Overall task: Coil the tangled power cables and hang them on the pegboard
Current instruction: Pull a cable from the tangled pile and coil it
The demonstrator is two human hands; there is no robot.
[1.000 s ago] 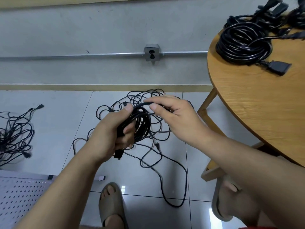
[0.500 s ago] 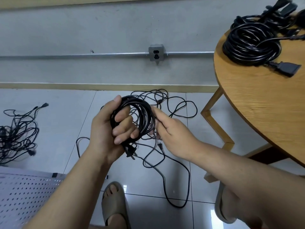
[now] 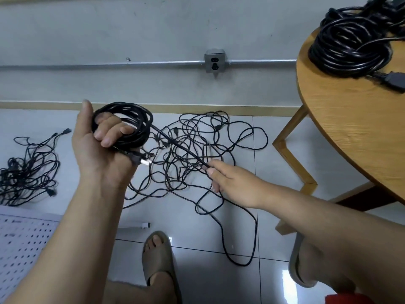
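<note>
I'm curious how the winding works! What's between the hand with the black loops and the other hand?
In the head view, one straight stretch of cable runs from the coil in the left hand to the pinching right hand.

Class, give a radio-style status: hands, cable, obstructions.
Left hand grips the coil. Right hand pinches its free strand, taut. Floor tangle lies under the strand.

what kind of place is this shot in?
Probably an indoor workshop or utility room: bare concrete wall with exposed metal conduit and a surface-mounted outlet box, a tiled floor, and a perforated pegboard panel at lower left.
</note>
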